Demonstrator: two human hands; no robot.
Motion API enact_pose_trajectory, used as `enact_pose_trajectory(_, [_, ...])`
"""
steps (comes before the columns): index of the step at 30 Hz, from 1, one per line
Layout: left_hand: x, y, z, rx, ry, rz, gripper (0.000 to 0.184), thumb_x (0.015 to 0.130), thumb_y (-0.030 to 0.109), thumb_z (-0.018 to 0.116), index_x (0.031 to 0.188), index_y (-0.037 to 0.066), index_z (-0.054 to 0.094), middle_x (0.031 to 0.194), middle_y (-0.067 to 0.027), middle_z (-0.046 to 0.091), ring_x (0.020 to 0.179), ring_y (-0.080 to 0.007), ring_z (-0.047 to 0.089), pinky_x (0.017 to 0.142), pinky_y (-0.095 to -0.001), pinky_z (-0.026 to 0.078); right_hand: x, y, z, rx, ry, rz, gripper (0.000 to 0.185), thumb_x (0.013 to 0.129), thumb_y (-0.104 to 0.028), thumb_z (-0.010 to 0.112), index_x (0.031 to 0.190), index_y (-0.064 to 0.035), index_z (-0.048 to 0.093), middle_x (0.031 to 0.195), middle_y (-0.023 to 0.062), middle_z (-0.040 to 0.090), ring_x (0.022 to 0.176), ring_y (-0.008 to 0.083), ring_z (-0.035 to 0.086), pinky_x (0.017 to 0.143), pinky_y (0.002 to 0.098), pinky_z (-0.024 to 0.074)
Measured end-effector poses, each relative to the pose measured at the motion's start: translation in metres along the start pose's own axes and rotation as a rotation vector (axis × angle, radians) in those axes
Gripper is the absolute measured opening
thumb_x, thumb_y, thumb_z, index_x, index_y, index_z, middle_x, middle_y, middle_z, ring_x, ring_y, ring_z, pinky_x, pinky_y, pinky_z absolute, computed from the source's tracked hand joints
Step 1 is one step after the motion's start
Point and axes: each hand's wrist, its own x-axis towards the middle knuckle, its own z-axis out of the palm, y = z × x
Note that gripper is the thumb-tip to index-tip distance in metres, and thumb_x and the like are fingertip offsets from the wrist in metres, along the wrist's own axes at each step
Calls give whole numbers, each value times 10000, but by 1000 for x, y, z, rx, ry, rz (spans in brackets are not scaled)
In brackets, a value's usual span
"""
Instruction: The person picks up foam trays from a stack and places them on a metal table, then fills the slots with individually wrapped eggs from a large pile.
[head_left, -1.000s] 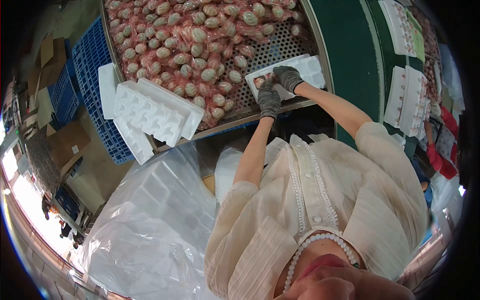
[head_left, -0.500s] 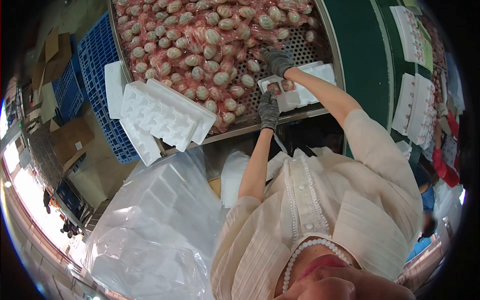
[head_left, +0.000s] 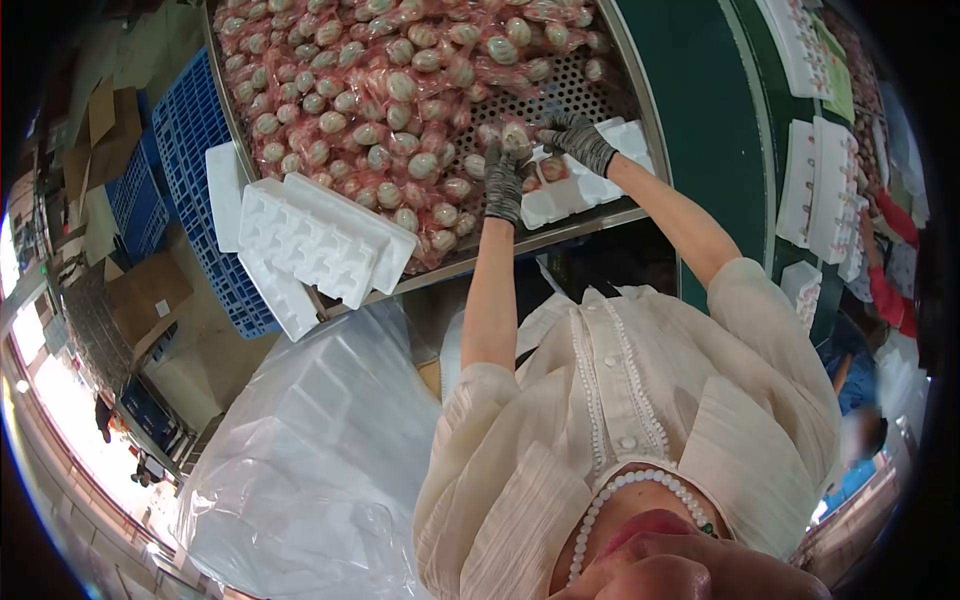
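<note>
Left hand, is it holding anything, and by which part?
The left hand seems to hold a wrapped ball by the side nearest the wearer. The right hand is close beside it; whether it grips too, I can't tell.

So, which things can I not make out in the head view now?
In the head view:
Wrapped piece by the left hand: whether the right hand also touches it; too small.
White tray: some cells, hidden by the right hand.
Pile of wrapped pieces: far end, cut off by the top edge.
Red-sleeved co-worker: fingers, small and blurred.
</note>
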Motion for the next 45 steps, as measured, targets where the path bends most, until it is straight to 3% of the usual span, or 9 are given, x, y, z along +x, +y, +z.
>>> enact_pose_trajectory(4, [5,7,13,-171,-349,-272,257,815,224,509,1009,57,484,889,-103,550,812,-229,550,637,-324,476,-22,1,-10,-124,72,-115,199,761,-149,582,904,-12,557,751,86,572,677,147,546,648,282,442])
enact_pose_trajectory(6, [-15,0,31,-269,-279,-316,238,805,183,530,992,44,484,874,-104,546,812,-224,551,630,-310,479,-42,0,-7,-368,396,-525,209,780,-178,552,923,-25,559,837,109,574,779,213,555,706,303,430])
enact_pose_trajectory(11, [-37,-24,61,292,-77,159,213,802,2,471,1015,3,455,940,-97,512,869,-140,509,728,-247,447,-57,31,-30,-283,151,-185,400,802,-270,513,1133,-54,454,1066,146,517,949,264,508,828,321,401])
enact_pose_trajectory(16, [-40,-71,46,726,-110,382,293,806,-60,402,1092,-1,421,968,-77,480,831,-131,493,752,-233,422,-63,62,-32,-599,169,-247,558,762,-383,532,1182,-45,385,1078,175,496,986,269,488,848,326,381])
enact_pose_trajectory(17, [-53,-60,64,1163,-125,714,297,820,-32,394,1113,10,417,900,-67,481,797,-97,478,728,-216,417,-49,92,-37,-384,158,-208,564,758,-371,539,1188,-47,369,1065,167,499,976,255,493,841,326,386])
enact_pose_trajectory(21, [-33,-88,34,1104,-100,379,278,822,36,449,1099,15,436,855,-64,494,665,-97,481,603,-230,427,-63,84,-51,-261,143,-57,543,754,-321,556,1179,-51,353,919,128,553,854,216,546,778,319,427])
enact_pose_trajectory(24, [-13,-104,36,1085,171,675,284,818,68,476,1097,19,449,858,-54,502,614,-98,479,555,-232,424,-67,65,-59,-215,159,29,548,751,-381,539,1155,-45,381,816,139,584,762,243,580,729,339,448])
enact_pose_trajectory(33, [-13,-81,58,1175,43,224,215,766,73,508,962,-4,550,827,-102,588,662,-162,516,643,-279,430,-65,47,-65,-937,246,-382,497,754,-481,457,967,-34,500,895,218,541,813,379,534,689,430,431])
enact_pose_trajectory(45, [-7,-83,47,1172,15,267,245,754,51,447,964,-10,557,871,-152,592,787,-250,558,736,-311,426,-56,9,-48,-1195,-99,-67,464,698,-421,519,928,-18,531,756,206,577,760,329,567,682,401,442])
